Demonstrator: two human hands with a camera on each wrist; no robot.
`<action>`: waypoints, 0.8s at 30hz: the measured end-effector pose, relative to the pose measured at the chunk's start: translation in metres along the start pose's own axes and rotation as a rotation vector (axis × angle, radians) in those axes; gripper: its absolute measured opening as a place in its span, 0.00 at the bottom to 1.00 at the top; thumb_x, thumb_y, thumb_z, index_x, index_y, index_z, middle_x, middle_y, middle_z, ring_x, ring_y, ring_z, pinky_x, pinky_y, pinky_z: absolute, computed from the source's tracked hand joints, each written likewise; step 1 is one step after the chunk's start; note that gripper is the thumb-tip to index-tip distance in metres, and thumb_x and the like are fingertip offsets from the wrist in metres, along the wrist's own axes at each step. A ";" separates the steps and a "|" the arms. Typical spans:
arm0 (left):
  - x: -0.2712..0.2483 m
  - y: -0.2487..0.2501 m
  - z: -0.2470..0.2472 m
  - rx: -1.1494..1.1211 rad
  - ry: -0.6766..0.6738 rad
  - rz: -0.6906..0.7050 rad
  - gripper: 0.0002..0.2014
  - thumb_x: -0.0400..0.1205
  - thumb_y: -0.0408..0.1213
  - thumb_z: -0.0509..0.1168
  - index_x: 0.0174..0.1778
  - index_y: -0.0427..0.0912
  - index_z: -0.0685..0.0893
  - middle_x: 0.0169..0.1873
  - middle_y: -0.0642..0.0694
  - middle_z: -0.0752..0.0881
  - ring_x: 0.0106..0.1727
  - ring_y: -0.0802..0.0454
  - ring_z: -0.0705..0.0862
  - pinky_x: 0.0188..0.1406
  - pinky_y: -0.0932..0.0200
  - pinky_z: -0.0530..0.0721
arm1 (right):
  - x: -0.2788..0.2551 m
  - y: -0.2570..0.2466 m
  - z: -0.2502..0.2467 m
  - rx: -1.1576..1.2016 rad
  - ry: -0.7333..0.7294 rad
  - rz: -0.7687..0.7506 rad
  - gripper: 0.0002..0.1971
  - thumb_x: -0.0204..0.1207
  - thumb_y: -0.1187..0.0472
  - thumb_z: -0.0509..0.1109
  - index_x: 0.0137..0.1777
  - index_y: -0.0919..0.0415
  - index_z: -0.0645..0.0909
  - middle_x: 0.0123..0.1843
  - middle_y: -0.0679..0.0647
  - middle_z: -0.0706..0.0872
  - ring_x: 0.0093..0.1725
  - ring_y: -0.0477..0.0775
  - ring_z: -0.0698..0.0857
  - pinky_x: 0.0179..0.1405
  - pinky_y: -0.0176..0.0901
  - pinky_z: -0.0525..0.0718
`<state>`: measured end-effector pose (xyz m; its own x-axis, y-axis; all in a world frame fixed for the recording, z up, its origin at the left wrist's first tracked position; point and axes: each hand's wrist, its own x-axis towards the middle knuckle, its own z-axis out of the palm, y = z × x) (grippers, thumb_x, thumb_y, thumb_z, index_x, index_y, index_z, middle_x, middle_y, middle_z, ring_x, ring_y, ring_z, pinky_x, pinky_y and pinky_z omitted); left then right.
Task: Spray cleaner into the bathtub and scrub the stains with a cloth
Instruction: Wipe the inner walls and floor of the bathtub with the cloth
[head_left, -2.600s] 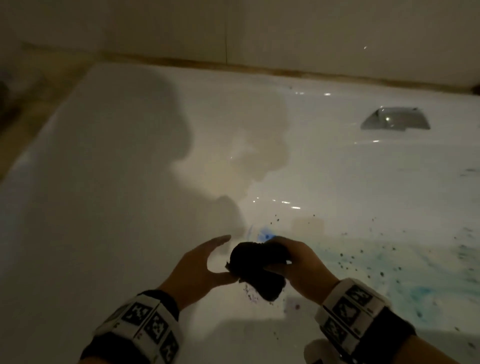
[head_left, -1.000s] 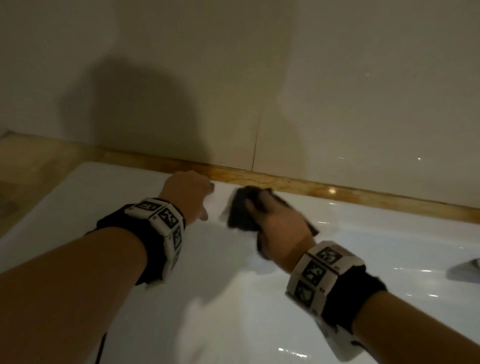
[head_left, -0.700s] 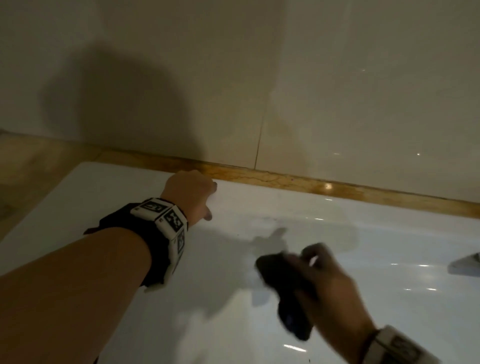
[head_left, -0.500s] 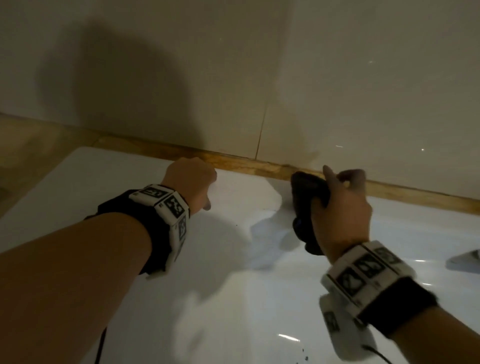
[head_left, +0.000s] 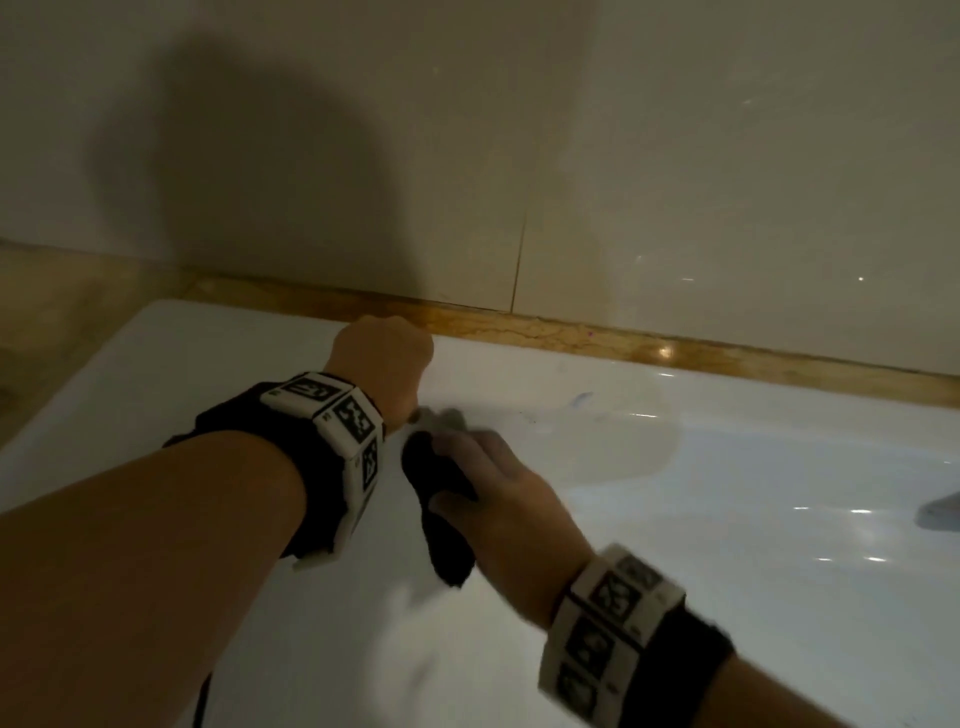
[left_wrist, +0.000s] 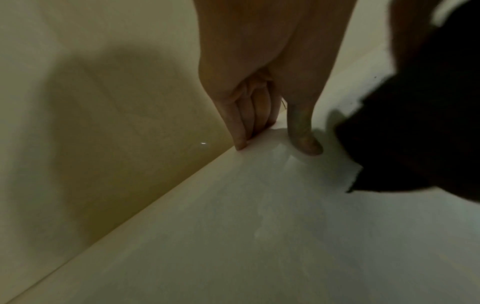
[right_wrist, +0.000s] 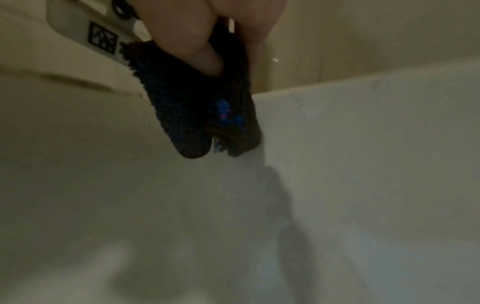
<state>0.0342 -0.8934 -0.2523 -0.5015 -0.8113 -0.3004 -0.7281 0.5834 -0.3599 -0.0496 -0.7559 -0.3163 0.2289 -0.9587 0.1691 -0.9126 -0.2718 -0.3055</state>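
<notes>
The white bathtub (head_left: 737, 561) fills the lower part of the head view. My right hand (head_left: 498, 499) grips a dark bunched cloth (head_left: 441, 519) and holds it against the tub's far inner wall, just below my left wrist. In the right wrist view the thumb (right_wrist: 189, 43) and fingers pinch the cloth (right_wrist: 197, 123), which carries blue smears. My left hand (head_left: 387, 358) rests on the far rim (head_left: 171, 343); its fingertips (left_wrist: 240, 142) and thumb press on the rim and hold nothing. A small blue stain (head_left: 582, 399) sits on the rim to the right of both hands.
A brown stone ledge (head_left: 675, 353) runs along the back of the tub under a beige tiled wall (head_left: 727, 156). A metal plate (head_left: 940, 512) shows at the right edge on the tub wall. The cloth (left_wrist: 415, 123) looms dark at the right of the left wrist view.
My right hand has swept the cloth from the far rim near the ledge down and to the left, close under my left wrist. The left hand has stayed on the rim.
</notes>
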 end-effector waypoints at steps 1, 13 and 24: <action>0.002 -0.001 0.006 -0.008 0.017 0.010 0.20 0.78 0.45 0.68 0.63 0.41 0.79 0.53 0.45 0.84 0.53 0.46 0.84 0.42 0.58 0.77 | 0.010 0.010 -0.008 0.025 0.117 -0.036 0.19 0.73 0.66 0.69 0.65 0.64 0.79 0.63 0.60 0.81 0.55 0.60 0.85 0.49 0.44 0.86; 0.001 -0.004 0.011 0.022 0.036 0.052 0.32 0.71 0.55 0.72 0.69 0.44 0.76 0.58 0.45 0.84 0.58 0.44 0.83 0.51 0.52 0.81 | -0.114 0.153 -0.044 -0.343 -0.006 0.088 0.13 0.68 0.57 0.64 0.46 0.59 0.89 0.55 0.62 0.87 0.56 0.62 0.80 0.42 0.56 0.88; -0.001 0.004 0.005 0.078 -0.002 0.010 0.31 0.70 0.54 0.73 0.67 0.43 0.77 0.54 0.44 0.85 0.57 0.44 0.84 0.53 0.51 0.82 | -0.086 0.120 -0.100 -0.300 0.632 0.287 0.10 0.65 0.62 0.70 0.42 0.67 0.88 0.45 0.69 0.81 0.43 0.73 0.80 0.36 0.47 0.78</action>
<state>0.0341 -0.8899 -0.2576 -0.5076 -0.8052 -0.3064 -0.6841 0.5929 -0.4248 -0.2125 -0.6977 -0.2735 -0.1873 -0.7328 0.6541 -0.9808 0.1028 -0.1656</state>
